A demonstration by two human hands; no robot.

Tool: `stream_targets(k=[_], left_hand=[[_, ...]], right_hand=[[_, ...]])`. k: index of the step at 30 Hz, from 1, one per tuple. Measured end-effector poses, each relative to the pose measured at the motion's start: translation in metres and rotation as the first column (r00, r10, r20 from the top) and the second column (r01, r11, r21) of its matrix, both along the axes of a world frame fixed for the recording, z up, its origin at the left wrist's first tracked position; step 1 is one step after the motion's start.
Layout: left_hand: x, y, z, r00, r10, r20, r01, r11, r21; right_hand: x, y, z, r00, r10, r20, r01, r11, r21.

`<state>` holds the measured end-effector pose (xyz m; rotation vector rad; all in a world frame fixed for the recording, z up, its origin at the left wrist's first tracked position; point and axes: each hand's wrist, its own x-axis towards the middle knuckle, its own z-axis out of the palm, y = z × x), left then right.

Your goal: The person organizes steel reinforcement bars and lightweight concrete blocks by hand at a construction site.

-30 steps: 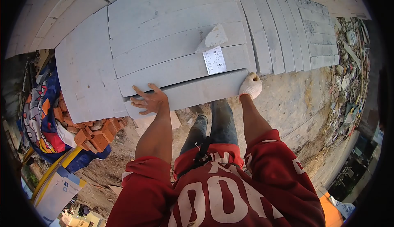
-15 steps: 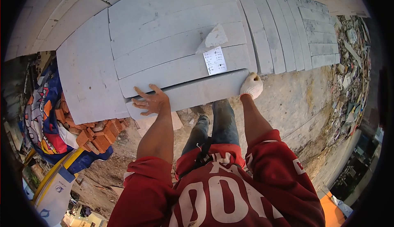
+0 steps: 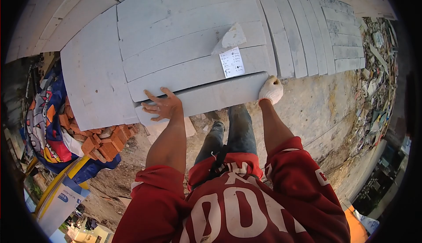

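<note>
A long grey concrete block [image 3: 220,92] lies along the near edge of the block stack, a dark gap parting most of it from the block behind. My bare left hand [image 3: 163,105] rests on its left end with fingers spread, some reaching over the gap. My right hand [image 3: 271,90], in a white work glove, is closed around its right end; most of those fingers are hidden. Just behind the gap, a handwritten paper [image 3: 232,62] lies on the stack, touching a broken block chunk [image 3: 233,37].
More grey blocks [image 3: 303,32] continue to the right. Red bricks [image 3: 107,144] are heaped at lower left beside a colourful tarp [image 3: 48,115]. Rubble [image 3: 378,80] lines the right side of the dirt-stained ground [image 3: 316,106]. My legs stand close below the block.
Both hands keep their places on the concrete block. The view has shifted slightly, and the gap behind the block looks nearly the same.
</note>
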<state>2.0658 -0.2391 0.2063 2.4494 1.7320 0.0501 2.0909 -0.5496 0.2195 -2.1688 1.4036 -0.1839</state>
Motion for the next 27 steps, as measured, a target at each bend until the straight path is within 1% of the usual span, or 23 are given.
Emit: stream_targets(k=[6,9,12,18,27], left_hand=[[0.000,0.000,-0.002,1.000,0.003,0.013,-0.003,1.000,0.017],[0.000,0.001,-0.004,1.000,0.012,0.018,-0.012,1.000,0.021],[0.000,0.002,-0.005,0.999,0.009,0.036,-0.010,1.000,0.029],[0.000,0.000,-0.002,1.000,0.004,0.029,-0.005,1.000,0.017],[0.001,0.000,-0.001,0.999,-0.002,0.034,0.001,1.000,0.025]], right_hand=[[0.001,0.002,0.001,0.999,-0.032,0.030,0.032,0.999,-0.002],[0.001,0.002,0.003,0.999,-0.022,0.024,0.022,1.000,0.007],[0.000,-0.002,-0.007,1.000,-0.023,0.010,0.023,1.000,-0.007],[0.002,0.002,0.003,1.000,-0.027,0.002,0.027,1.000,0.005],[0.000,-0.001,-0.002,1.000,0.004,0.010,-0.004,1.000,-0.006]])
